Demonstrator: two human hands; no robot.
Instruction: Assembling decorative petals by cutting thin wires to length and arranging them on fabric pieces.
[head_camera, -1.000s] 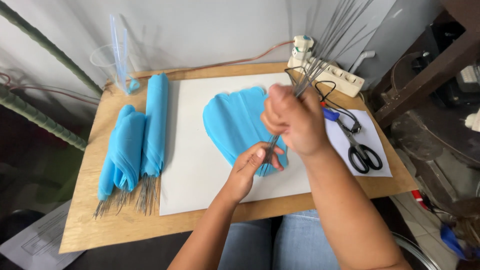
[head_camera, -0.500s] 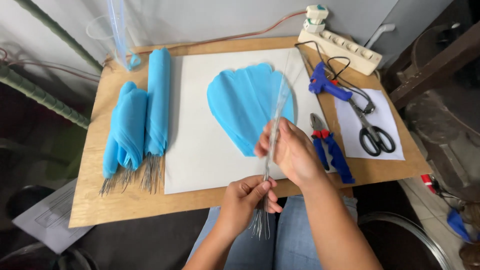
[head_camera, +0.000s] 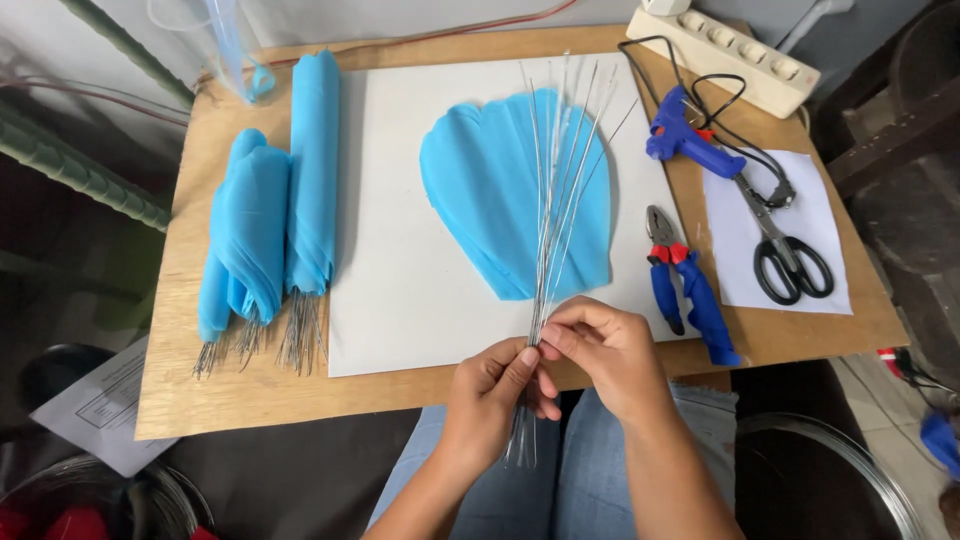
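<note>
Both hands pinch a bundle of thin metal wires (head_camera: 556, 210) at the table's near edge. My left hand (head_camera: 495, 395) grips the bundle from below and my right hand (head_camera: 605, 350) holds it just above. The wires fan out upward over a blue fan-shaped tissue paper piece (head_camera: 505, 190), which lies on a white sheet (head_camera: 400, 290). The lower wire ends hang over my lap.
Rolled blue tissue bundles with wire stems (head_camera: 270, 225) lie at the left. Blue-handled pliers (head_camera: 685, 290), black scissors (head_camera: 790, 255) on white paper, a blue glue gun (head_camera: 685, 135) and a power strip (head_camera: 725, 55) sit at the right. A wire coil (head_camera: 850, 480) is on the floor.
The hands carried the wire bundle from the table's far right corner down to the near edge. The head view shifted; both hands now grip the wires low over the lap.
</note>
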